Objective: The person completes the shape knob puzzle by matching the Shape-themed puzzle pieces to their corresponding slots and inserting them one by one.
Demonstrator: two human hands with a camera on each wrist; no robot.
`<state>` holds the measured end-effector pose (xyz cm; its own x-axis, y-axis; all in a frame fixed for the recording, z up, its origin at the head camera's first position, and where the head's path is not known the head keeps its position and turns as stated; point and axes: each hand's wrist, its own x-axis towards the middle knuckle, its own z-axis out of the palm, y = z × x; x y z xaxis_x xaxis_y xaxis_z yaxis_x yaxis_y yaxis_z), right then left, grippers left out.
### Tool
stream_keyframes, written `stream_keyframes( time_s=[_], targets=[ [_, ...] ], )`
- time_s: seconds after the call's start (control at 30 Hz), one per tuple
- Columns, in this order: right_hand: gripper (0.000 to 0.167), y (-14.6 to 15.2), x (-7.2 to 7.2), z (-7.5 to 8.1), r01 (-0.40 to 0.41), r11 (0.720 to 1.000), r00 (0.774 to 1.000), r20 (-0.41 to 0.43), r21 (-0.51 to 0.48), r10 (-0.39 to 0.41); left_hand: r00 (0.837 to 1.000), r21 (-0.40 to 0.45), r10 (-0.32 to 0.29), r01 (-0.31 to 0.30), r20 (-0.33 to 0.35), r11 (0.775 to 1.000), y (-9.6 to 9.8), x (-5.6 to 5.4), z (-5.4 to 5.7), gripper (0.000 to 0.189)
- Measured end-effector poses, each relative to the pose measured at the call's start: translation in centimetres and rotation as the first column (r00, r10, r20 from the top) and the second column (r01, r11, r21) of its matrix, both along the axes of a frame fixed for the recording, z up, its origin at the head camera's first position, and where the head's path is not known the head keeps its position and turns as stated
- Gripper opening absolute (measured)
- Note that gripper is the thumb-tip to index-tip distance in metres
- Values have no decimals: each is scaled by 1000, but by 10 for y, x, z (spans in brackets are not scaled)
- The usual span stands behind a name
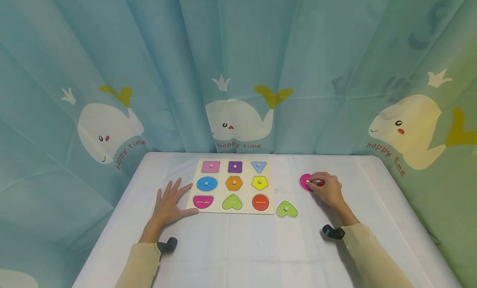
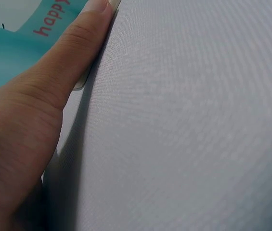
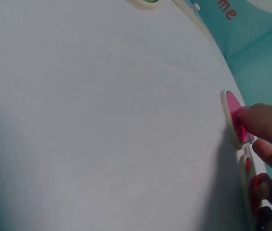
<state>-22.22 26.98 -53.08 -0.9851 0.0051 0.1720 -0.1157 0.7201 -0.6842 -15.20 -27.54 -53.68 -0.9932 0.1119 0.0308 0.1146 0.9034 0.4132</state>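
Note:
My left hand [image 1: 169,205] is spread at the left side of a cream wooden shape puzzle board [image 1: 220,202], its thumb and index finger touching the edge. In the left wrist view the thumb [image 2: 73,43] lies straight along that edge. At the right, my right hand [image 1: 328,189] pinches the knob of a magenta half-round puzzle piece [image 1: 304,181], which appears to lie on the table. Partly hidden under the same hand is a red puzzle piece [image 1: 320,183]. Between board and right hand lies a green heart piece [image 1: 286,209] with a knob.
Knobbed pieces sit in the board's two far rows, including a blue oval [image 1: 206,184] and a yellow pentagon [image 1: 259,182]. Its near row shows printed half-round, heart and circle recesses without knobs. A whale-patterned curtain [image 1: 238,52] hangs behind the white-covered table [image 1: 238,250].

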Motion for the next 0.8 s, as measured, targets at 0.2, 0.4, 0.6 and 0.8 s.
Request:
stream_keyframes(
  time_s=[0.2,0.4,0.6,0.8],
  targets=[
    [15,-6,-2,9,-53,998,998,-21,-28,53,1000,0,1,-1,3,1000,1,1,0,102],
    [13,-21,-5,15,-120,988,992,-52,-99,115,1000,-13,6,-6,-15,1000,0,2,1,101],
    [11,-43,-8,17,-158,979,985,-85,-126,148,1000,-17,8,-8,-13,1000,0,3,-1,102],
    [12,-69,-12,22,-176,973,984,-47,-151,171,1000,-14,3,-4,-16,1000,0,2,-1,101]
  ],
)
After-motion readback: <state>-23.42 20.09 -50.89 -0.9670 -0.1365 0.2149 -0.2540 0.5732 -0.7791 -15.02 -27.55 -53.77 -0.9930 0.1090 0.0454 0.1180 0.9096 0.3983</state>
